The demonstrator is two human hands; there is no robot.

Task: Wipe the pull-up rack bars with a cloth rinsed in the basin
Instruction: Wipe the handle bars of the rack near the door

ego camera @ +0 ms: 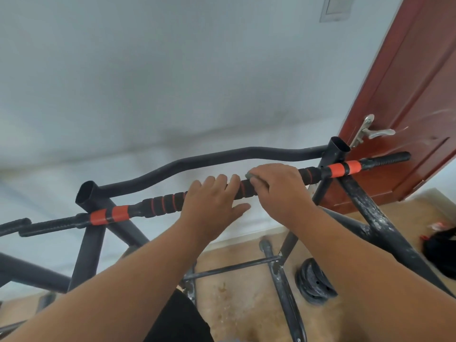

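One head-worn wide-angle view looks forward and down, close over the rack's top bar (170,201) toward the floor (241,297).

- cloth (249,176): only a grey-green sliver shows under the right hand (278,191); the rest is covered
- foam bar (162,202): middle stretch hidden behind both hands
- left hand (212,206): fingertips out of sight over the bar
- dark bundle (441,253) on the floor: cut by right edge, can't identify
- rack's lower legs: cut by bottom edge
- basin: not visible
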